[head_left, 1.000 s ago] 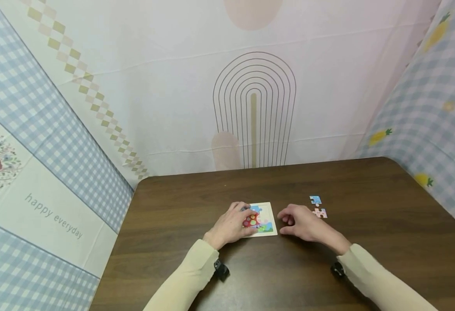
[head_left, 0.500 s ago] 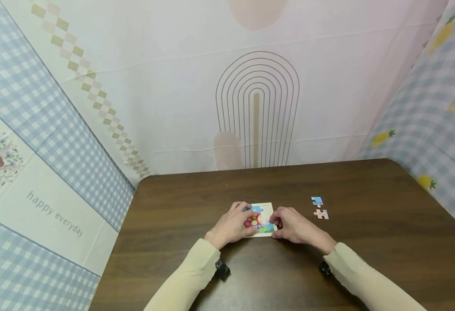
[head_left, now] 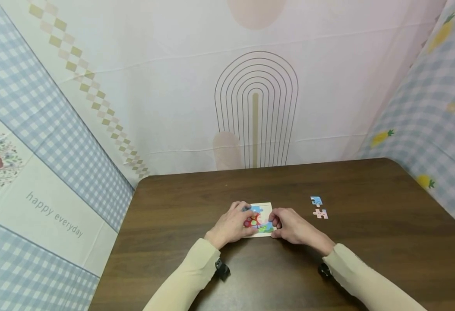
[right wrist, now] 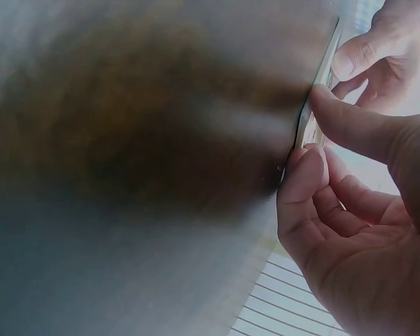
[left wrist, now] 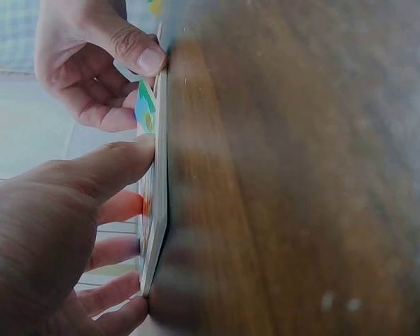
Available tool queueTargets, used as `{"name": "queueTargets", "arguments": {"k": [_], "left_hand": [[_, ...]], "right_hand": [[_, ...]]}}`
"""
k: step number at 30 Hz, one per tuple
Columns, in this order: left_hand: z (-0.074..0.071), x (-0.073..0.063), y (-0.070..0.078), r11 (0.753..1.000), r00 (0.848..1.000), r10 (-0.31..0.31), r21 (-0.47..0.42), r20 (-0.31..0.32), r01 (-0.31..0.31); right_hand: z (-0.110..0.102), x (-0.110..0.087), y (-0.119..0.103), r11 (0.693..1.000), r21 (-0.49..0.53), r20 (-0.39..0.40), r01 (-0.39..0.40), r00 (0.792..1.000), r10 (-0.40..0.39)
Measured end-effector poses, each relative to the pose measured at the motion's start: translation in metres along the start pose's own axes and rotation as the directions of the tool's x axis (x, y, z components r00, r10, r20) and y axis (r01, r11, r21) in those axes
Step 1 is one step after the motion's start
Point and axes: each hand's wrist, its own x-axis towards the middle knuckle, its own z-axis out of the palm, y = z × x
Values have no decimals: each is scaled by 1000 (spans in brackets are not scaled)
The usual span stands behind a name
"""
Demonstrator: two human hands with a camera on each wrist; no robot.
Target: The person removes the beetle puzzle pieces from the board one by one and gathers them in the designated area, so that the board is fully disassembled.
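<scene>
Since the puzzle (head_left: 264,210) looks light and stiff, take its rim (left wrist: 161,168). Left hand (head_left: 230,223) splays over nine o'clock; right hand (head_left: 292,226) curls, hold unclear.

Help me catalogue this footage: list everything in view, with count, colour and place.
Puzzle tray: 1, off-white rim, on the table
Fitted pieces: count unclear, partly hidden; red, blue and green visible, in the tray
Blue loose piece: 1, blue, on the table right of the tray
Pink loose piece: 1, mostly pink, just nearer than the blue one
Table: 1, dark brown, below everything
Back cloth: 1, whitish with arch lines, behind the table
Checked side cloths: 2, blue and white, left and right
Wrist devices: 2, black, one at each cuff
Sleeves: 2, cream, on both arms
Left grip: 1, bare, on the tray's left side
Right grip: 1, bare, at the tray's right edge
</scene>
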Motion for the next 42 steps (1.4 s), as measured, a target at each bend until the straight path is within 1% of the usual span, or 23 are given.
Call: {"name": "queueTargets", "arguments": {"k": [6, 19, 22, 31, 34, 37, 42], "left_hand": [[0, 0, -1, 1000, 1000, 5, -5, -7, -5], [0, 1, 0, 1000, 1000, 8, -12, -6, -8], [0, 1, 0, 1000, 1000, 2, -15, -6, -2], [-1, 0, 0, 1000, 1000, 3, -10, -6, -3], [-2, 0, 1, 1000, 1000, 4, -2, -8, -4], [-3, 0, 1, 1000, 1000, 1, -3, -12, -1], [-4, 1, 3, 1000, 1000, -9, -11, -7, 9]], "right_hand": [[0, 1, 1, 1000, 25, -15, -1, 1000, 1], [2, 1, -1, 1000, -16, -86, 4, 996, -5], [2, 1, -1, 1000, -17, -86, 5, 996, -7], [-1, 4, 1, 1000, 16, -48, -9, 999, 9], [-1, 4, 0, 1000, -1, -63, 0, 998, 0], [-1, 3, 0, 999, -21, -85, 25, 996, -27], [-3, 4, 3, 999, 6, -90, 42, 995, -41]]}}
